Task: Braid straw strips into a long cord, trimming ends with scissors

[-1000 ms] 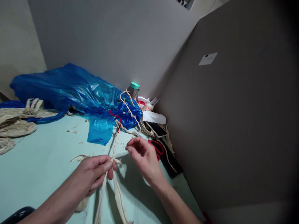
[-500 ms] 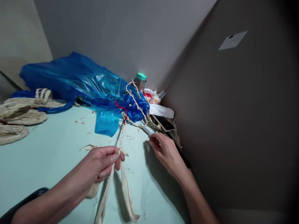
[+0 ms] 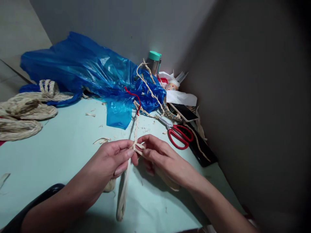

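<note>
Raffia strand (image 3: 135, 130) between left hand (image 3: 110, 160), right hand (image 3: 167, 160)

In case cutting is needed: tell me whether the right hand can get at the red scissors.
Probably yes: the scissors lie uncovered just beyond the right hand, nothing between, though it pinches the straw braid.

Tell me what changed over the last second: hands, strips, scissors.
The right hand, which had reached out to the red-handled scissors half a second ago, came back left and pinched the pale fibre strips beside the left hand. The scissors lie unheld on the pale green table. The left hand kept its pinch on the strips; the blue plastic bag stayed put.
</note>
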A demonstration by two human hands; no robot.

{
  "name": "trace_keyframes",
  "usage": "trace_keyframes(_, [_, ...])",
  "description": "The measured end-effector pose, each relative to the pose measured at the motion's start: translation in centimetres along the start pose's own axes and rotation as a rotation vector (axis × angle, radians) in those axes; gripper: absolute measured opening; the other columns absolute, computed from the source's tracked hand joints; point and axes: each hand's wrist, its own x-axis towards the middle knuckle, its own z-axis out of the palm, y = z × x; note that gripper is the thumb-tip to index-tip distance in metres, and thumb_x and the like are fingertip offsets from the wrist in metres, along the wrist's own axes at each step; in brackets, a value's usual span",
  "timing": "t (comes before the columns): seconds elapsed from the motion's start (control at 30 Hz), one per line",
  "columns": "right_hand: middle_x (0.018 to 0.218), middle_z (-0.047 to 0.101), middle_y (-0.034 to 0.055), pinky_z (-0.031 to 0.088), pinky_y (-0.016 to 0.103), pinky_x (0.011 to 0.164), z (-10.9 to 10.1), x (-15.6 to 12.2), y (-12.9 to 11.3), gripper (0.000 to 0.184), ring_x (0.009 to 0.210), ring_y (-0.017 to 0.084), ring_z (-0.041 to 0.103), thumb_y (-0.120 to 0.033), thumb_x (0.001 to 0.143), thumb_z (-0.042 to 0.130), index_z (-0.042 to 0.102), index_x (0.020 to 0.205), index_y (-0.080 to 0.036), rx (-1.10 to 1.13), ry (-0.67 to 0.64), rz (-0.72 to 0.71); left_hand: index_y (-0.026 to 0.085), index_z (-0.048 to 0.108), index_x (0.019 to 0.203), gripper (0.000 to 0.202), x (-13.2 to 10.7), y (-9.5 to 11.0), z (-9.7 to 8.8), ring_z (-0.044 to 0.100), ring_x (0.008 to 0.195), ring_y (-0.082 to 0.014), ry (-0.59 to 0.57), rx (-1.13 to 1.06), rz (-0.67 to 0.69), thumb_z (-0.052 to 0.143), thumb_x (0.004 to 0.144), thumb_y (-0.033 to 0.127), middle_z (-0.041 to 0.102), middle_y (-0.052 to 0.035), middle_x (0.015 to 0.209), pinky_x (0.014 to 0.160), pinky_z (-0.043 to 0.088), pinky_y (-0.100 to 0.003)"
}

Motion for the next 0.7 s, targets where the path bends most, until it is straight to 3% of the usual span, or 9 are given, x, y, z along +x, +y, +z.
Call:
trace_keyframes(0.07, [0.079,0.061,-0.0005,0.04,0.022,0.053,0.1,0.0,0.4,0.018,0.059,0.01,0.05,-0.03,0.097,0.041,0.056,0.1,-0.021,-0.08,0.11,-0.033,0.018,0.065,0.077,0.027,-0.1,-0.1,-0.1,0.023,0.046,-0.0076,-0.005,0.015,0.002,0.058,0.085,0.042,0.04,0.0051,0.054,0.044,0.016,-0.022])
trace_keyframes(0.2, [0.089,0.065,0.0009,0.044,0.026,0.072,0.2,-0.1,-0.1,0.014,0.08,0.014,0.058,-0.027,0.096,0.049,0.061,0.095,-0.02,-0.397,0.295,-0.205,0.018,0.067,0.084,0.026,-0.3,0.0,-0.2,0.022,0.046,-0.0076,0.003,0.03,0.009,0.058,0.086,0.042,0.032,0.0077,0.049,0.044,0.015,-0.02])
trace_keyframes(0.33, [0.086,0.065,0.0034,0.042,0.029,0.076,0.6,-0.5,-0.4,0.009,0.082,0.017,0.057,-0.025,0.092,0.058,0.063,0.09,-0.018,-0.68,0.375,-0.374,0.018,0.067,0.084,0.023,-0.5,0.3,0.2,0.023,0.045,-0.0076,0.023,0.053,0.024,0.058,0.086,0.039,0.035,0.0074,0.049,0.044,0.014,-0.021])
trace_keyframes(0.43, [0.08,0.062,0.0046,0.04,0.031,0.073,1.0,-0.7,0.1,0.011,0.077,0.018,0.055,-0.018,0.093,0.054,0.063,0.088,-0.016,-0.85,0.409,-0.465,0.019,0.066,0.082,0.022,-0.5,0.4,0.4,0.023,0.045,-0.0077,0.014,0.07,0.034,0.057,0.087,0.038,0.033,0.0081,0.048,0.044,0.014,-0.021])
trace_keyframes(0.7, [0.087,0.065,0.0019,0.043,0.026,0.07,2.0,-1.0,0.4,0.007,0.077,0.015,0.058,-0.013,0.09,0.056,0.055,0.095,-0.018,-0.69,0.394,-0.385,0.021,0.068,0.093,0.02,-0.2,-0.4,0.0,0.034,0.052,-0.008,0.023,0.116,0.059,0.056,0.089,0.037,0.041,0.0066,0.054,0.049,0.025,-0.019])
